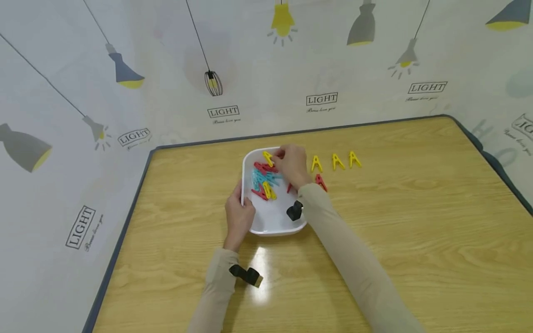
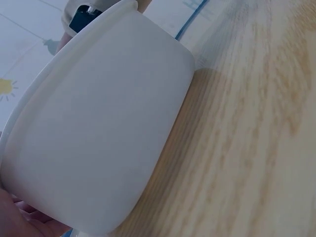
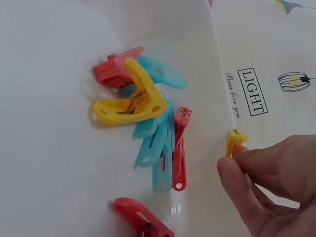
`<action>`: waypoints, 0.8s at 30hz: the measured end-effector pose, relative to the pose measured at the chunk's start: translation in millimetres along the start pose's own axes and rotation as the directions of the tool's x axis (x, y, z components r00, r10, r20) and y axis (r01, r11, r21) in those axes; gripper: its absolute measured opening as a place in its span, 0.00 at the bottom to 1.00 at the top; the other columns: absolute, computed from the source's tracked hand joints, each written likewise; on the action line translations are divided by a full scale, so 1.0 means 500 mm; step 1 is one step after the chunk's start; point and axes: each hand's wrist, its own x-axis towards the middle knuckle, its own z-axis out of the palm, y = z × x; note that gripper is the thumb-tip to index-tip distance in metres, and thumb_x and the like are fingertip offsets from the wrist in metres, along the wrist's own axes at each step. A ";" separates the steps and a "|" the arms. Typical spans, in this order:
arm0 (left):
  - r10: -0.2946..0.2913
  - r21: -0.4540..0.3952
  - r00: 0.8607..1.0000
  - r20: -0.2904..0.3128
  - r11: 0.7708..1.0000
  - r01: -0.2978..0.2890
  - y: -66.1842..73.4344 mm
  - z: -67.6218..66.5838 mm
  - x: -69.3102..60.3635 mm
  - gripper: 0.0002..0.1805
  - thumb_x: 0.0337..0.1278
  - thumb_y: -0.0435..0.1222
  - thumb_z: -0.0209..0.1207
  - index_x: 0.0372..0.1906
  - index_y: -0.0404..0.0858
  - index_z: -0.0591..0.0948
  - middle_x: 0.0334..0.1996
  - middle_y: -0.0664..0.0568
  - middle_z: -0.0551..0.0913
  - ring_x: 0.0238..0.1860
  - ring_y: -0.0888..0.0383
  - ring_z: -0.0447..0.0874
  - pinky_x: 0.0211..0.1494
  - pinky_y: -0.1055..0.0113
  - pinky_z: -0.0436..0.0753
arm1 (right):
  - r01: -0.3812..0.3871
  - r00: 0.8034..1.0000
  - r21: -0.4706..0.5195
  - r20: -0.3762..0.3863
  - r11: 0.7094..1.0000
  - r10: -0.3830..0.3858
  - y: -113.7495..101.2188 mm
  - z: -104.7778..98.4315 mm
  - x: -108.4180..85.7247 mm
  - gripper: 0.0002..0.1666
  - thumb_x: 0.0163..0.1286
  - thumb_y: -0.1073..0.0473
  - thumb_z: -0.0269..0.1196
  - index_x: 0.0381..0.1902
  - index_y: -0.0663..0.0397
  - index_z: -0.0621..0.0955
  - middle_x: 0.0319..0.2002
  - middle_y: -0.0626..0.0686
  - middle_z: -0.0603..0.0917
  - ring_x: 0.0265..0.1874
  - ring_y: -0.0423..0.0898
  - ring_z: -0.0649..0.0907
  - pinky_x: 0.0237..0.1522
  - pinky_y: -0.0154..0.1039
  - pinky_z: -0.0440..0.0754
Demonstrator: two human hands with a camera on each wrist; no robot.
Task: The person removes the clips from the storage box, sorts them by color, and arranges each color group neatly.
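Observation:
A white plastic basin sits on the table. My left hand grips its left side, thumb at the rim; in the left wrist view part of that hand shows beside the basin wall. Over the basin's far end, my right hand pinches a yellow clothespin between thumb and fingertips. The right wrist view has the same yellow clothespin upright near the rim. Loose inside lie several light blue clothespins, red clothespins and another yellow clothespin.
Right of the basin, three yellow clothespins stand in a row on the wooden table. A red clothespin lies nearer, just outside the basin's right side. Behind the table's dark edge rises a wall printed with lamps.

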 end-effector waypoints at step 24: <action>0.010 0.061 1.000 -0.028 0.998 -0.008 -0.008 0.001 0.001 0.32 0.57 0.23 0.49 0.70 0.30 0.72 0.63 0.34 0.79 0.64 0.42 0.78 0.67 0.48 0.78 | 0.030 0.999 0.344 -0.040 0.938 -0.017 0.026 -0.118 -0.011 0.10 0.70 0.60 0.66 0.44 0.62 0.86 0.40 0.59 0.89 0.32 0.43 0.88 0.46 0.44 0.89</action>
